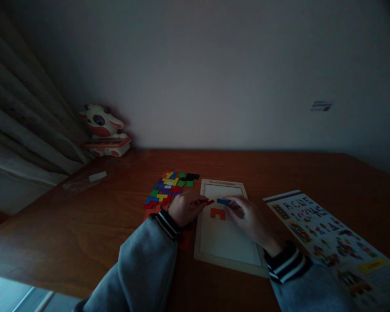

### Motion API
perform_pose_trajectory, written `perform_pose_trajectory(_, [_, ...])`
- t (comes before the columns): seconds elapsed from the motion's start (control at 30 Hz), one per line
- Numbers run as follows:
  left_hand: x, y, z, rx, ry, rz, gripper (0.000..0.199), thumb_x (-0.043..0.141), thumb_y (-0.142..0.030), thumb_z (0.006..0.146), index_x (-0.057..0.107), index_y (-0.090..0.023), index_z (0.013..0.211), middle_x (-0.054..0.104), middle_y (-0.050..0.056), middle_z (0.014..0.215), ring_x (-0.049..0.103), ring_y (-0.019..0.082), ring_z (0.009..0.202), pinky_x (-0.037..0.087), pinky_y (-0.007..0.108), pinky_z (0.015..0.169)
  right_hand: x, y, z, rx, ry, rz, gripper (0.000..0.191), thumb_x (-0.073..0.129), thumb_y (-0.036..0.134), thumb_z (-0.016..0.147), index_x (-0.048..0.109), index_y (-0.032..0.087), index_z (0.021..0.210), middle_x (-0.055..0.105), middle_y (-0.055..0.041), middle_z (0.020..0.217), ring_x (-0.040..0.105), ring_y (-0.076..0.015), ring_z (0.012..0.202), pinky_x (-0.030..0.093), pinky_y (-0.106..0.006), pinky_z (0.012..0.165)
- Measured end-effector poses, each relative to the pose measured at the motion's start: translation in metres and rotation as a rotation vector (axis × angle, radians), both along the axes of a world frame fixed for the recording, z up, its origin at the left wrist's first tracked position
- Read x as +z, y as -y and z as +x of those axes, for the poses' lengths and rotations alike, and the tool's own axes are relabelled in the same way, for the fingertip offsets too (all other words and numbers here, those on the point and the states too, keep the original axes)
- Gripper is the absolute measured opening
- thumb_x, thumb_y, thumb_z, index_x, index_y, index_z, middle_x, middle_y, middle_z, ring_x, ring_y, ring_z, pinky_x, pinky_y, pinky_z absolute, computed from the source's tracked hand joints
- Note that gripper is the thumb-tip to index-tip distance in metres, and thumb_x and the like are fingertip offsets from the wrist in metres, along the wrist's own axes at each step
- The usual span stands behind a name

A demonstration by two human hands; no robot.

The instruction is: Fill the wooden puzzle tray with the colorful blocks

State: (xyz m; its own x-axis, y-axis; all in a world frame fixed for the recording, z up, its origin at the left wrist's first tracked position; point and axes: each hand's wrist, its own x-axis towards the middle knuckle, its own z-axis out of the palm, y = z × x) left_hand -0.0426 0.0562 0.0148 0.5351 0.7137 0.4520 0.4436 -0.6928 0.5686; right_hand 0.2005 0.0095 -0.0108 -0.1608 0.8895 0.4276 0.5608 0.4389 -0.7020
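My left hand (187, 207) pinches a small red piece (209, 202) over the upper left part of a white board (237, 255) with a pale wooden frame. Facing it, my right hand (248, 216) grips a blue piece (223, 202) between thumb and fingers. The two held pieces are apart, with a small gap between them. Just below them, an orange U-shaped piece (217, 213) lies on the board, its opening toward me. Left of the board, many coloured pieces (162, 190) lie together, partly hidden by my left hand and sleeve.
A printed sheet (334, 242) with coloured figures lies on the wooden table (94, 234) at the right, partly under my right sleeve. A toy cow keyboard (107, 145) stands at the back left. Near it lies a clear bag with a white label (98, 176). Behind is a wall.
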Motion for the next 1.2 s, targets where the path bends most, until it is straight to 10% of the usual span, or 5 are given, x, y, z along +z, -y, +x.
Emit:
perform_pose_trajectory(0.2, [-0.002, 0.021, 0.018, 0.052, 0.367, -0.537, 0.033, 0.059, -0.045, 0.092, 0.063, -0.015, 0.104, 0.07, 0.006, 0.084, 0.064, 0.014, 0.064, 0.049, 0.022, 0.054, 0.005, 0.001, 0.0, -0.02, 0.011, 0.019, 0.021, 0.052, 0.025, 0.092, 0.065, 0.024, 0.109, 0.067, -0.0053, 0.101, 0.066, -0.0165, 0.082, 0.056, -0.033, 0.077])
perform_pose_trajectory(0.47, [-0.023, -0.008, 0.006, 0.163, 0.268, -0.205, 0.024, 0.061, -0.037, 0.092, 0.069, -0.017, 0.103, 0.07, 0.006, 0.083, 0.061, 0.015, 0.07, 0.049, 0.025, 0.061, 0.002, 0.0, 0.001, -0.014, 0.035, 0.015, 0.022, 0.049, 0.029, 0.095, 0.065, 0.024, 0.109, 0.068, -0.0064, 0.099, 0.064, -0.0177, 0.08, 0.055, -0.033, 0.074])
perform_pose_trajectory(0.8, [0.036, -0.045, -0.03, 0.306, 1.263, -0.628, 0.037, 0.086, -0.035, 0.065, 0.067, -0.017, 0.09, 0.066, -0.002, 0.079, 0.053, 0.004, 0.054, 0.041, 0.014, 0.048, 0.001, 0.001, 0.002, 0.006, 0.037, 0.02, 0.024, 0.049, 0.032, 0.095, 0.066, 0.024, 0.11, 0.068, -0.007, 0.102, 0.066, -0.0196, 0.086, 0.056, -0.035, 0.076])
perform_pose_trajectory(1.2, [0.033, -0.037, -0.036, 0.115, 1.533, -1.009, 0.015, 0.061, -0.019, 0.093, 0.062, -0.014, 0.079, 0.062, -0.001, 0.071, 0.052, 0.003, 0.052, 0.045, 0.013, 0.05, 0.03, 0.012, -0.042, 0.164, 0.042, -0.073, 0.023, 0.048, 0.026, 0.095, 0.068, 0.025, 0.105, 0.063, -0.0058, 0.102, 0.065, -0.0164, 0.088, 0.055, -0.029, 0.077])
